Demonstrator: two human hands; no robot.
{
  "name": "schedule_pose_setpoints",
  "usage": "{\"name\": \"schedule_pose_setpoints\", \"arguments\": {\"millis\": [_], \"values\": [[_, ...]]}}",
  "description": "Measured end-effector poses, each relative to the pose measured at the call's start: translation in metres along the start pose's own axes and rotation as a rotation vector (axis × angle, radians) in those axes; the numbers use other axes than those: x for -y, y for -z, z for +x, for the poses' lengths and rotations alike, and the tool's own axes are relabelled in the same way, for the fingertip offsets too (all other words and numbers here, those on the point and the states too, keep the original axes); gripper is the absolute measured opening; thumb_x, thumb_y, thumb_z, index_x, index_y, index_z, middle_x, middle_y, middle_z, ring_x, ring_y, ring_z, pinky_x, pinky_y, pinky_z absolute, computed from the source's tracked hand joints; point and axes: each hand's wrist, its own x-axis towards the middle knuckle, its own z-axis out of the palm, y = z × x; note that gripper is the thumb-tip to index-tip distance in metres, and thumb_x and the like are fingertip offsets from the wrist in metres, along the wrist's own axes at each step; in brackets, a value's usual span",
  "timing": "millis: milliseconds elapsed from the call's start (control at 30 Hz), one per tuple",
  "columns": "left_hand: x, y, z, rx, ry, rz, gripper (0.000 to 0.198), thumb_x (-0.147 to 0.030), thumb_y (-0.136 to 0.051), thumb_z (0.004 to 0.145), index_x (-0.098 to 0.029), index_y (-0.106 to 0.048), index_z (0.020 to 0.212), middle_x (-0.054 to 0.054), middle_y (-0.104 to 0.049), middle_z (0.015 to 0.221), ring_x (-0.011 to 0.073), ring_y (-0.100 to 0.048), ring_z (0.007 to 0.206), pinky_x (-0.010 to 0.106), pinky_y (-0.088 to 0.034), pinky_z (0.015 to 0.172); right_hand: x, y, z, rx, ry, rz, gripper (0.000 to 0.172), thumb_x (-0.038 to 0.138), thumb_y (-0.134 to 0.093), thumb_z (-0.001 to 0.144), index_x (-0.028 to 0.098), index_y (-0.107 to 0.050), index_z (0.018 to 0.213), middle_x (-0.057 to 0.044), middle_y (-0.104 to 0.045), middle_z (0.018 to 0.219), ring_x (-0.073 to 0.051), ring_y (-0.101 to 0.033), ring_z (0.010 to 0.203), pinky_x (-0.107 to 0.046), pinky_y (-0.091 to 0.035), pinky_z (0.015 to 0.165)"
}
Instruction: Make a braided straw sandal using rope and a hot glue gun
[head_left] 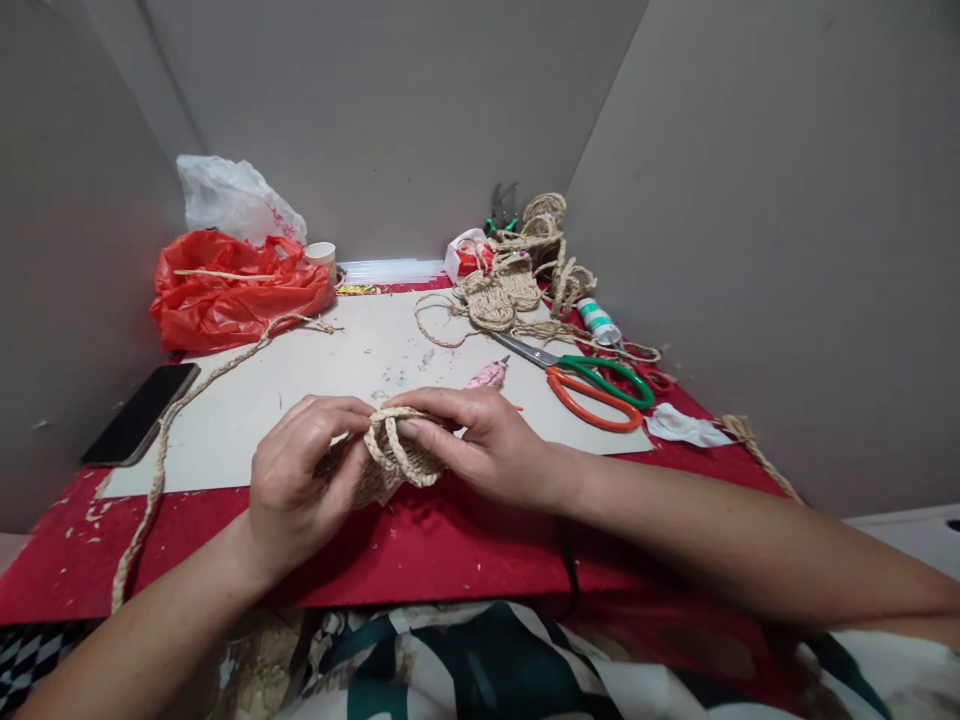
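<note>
A small piece of braided straw work (403,455) is held between both hands over the table's front part. Loops of pale braid stand up along its upper side. My left hand (304,480) pinches its left end, thumb toward me. From the right, my right hand (487,440) grips the upper edge, its thumb pressed on the braid and the forefinger laid along the back. Parts of the piece are hidden by the fingers. Just behind my right hand lies a pink-wrapped pointed tool (489,374), partly covered.
Scissors (592,385) with green and orange handles lie at the right, near woven straw pieces (495,295) and a spool (598,322). At the left are a red plastic bag (232,300), a phone (142,415) and a long straw braid (161,450). A paper cup (321,256) stands behind.
</note>
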Motion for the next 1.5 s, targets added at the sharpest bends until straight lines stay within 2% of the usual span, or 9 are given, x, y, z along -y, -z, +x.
{"name": "schedule_pose_setpoints", "arguments": {"millis": [167, 333, 533, 633, 800, 933, 1067, 1267, 1500], "values": [[0.000, 0.000, -0.001, -0.017, -0.110, 0.140, 0.024, -0.003, -0.061, 0.076, -0.017, -0.058, 0.096, 0.008, -0.071, 0.092, 0.0176, -0.067, 0.083, 0.030, -0.054, 0.074, 0.000, -0.001, -0.001, 0.008, -0.044, -0.006, 0.023, 0.018, -0.050, 0.092, 0.015, -0.066, 0.108, -0.004, -0.073, 0.092, -0.011, -0.066, 0.077, -0.020, -0.049, 0.071], [0.001, -0.001, 0.000, 0.064, -0.158, 0.334, 0.011, -0.010, -0.057, 0.082, -0.016, -0.064, 0.087, 0.010, -0.073, 0.087, 0.0197, -0.068, 0.078, 0.031, -0.055, 0.072, 0.002, -0.002, -0.002, 0.018, -0.047, 0.007, 0.023, 0.018, -0.049, 0.093, 0.015, -0.066, 0.107, -0.004, -0.072, 0.091, -0.011, -0.065, 0.076, -0.020, -0.050, 0.071], [0.001, -0.004, -0.002, 0.060, -0.163, 0.339, 0.007, -0.013, -0.060, 0.081, -0.015, -0.063, 0.087, 0.011, -0.072, 0.086, 0.0198, -0.067, 0.077, 0.031, -0.054, 0.072, 0.000, -0.003, -0.004, 0.023, -0.019, 0.013, 0.021, 0.017, -0.049, 0.093, 0.015, -0.065, 0.107, -0.004, -0.072, 0.094, -0.011, -0.065, 0.078, -0.020, -0.049, 0.073], [0.000, -0.007, -0.005, -0.008, -0.096, 0.255, 0.015, -0.009, -0.065, 0.075, -0.016, -0.057, 0.087, 0.009, -0.070, 0.085, 0.0174, -0.065, 0.075, 0.029, -0.053, 0.070, -0.001, -0.004, -0.004, 0.038, -0.021, 0.010, 0.021, 0.017, -0.048, 0.093, 0.014, -0.064, 0.106, -0.005, -0.071, 0.095, -0.011, -0.065, 0.081, -0.020, -0.049, 0.075], [-0.003, -0.008, -0.003, -0.045, 0.137, 0.035, 0.017, -0.006, -0.066, 0.074, -0.018, -0.054, 0.078, 0.002, -0.066, 0.082, 0.0127, -0.063, 0.070, 0.025, -0.052, 0.066, -0.002, -0.004, -0.005, 0.054, -0.026, -0.019, 0.021, 0.018, -0.047, 0.093, 0.014, -0.064, 0.105, -0.007, -0.071, 0.093, -0.013, -0.065, 0.081, -0.022, -0.050, 0.073], [-0.005, -0.002, 0.004, 0.030, 0.282, -0.147, 0.013, -0.008, -0.065, 0.077, -0.018, -0.059, 0.073, 0.001, -0.068, 0.081, 0.0119, -0.064, 0.070, 0.023, -0.053, 0.065, -0.003, -0.004, -0.006, 0.061, -0.021, -0.033, 0.021, 0.017, -0.048, 0.093, 0.014, -0.063, 0.106, -0.008, -0.072, 0.095, -0.013, -0.065, 0.081, -0.021, -0.049, 0.073], [-0.002, 0.006, 0.009, 0.107, 0.402, -0.269, 0.010, -0.010, -0.066, 0.077, -0.019, -0.065, 0.074, 0.002, -0.072, 0.083, 0.0148, -0.068, 0.074, 0.025, -0.056, 0.066, -0.005, -0.004, -0.008, 0.062, -0.014, -0.030, 0.022, 0.018, -0.048, 0.093, 0.013, -0.063, 0.108, -0.008, -0.072, 0.095, -0.013, -0.066, 0.082, -0.021, -0.049, 0.074], [0.004, 0.015, 0.011, 0.174, 0.446, -0.328, 0.007, -0.014, -0.069, 0.077, -0.020, -0.069, 0.074, 0.004, -0.075, 0.081, 0.0187, -0.071, 0.072, 0.029, -0.060, 0.066, -0.002, -0.003, -0.008, 0.068, -0.046, 0.033, 0.018, 0.018, -0.051, 0.092, 0.013, -0.065, 0.103, -0.006, -0.072, 0.088, -0.011, -0.064, 0.074, -0.020, -0.049, 0.069], [0.008, 0.021, 0.013, 0.240, 0.403, -0.322, 0.011, -0.014, -0.071, 0.076, -0.023, -0.074, 0.081, 0.001, -0.076, 0.081, 0.0167, -0.072, 0.069, 0.025, -0.061, 0.067, -0.001, -0.001, -0.007, 0.081, -0.108, 0.107, 0.019, 0.017, -0.053, 0.090, 0.010, -0.067, 0.101, -0.006, -0.072, 0.089, -0.011, -0.064, 0.076, -0.019, -0.049, 0.071]]}}
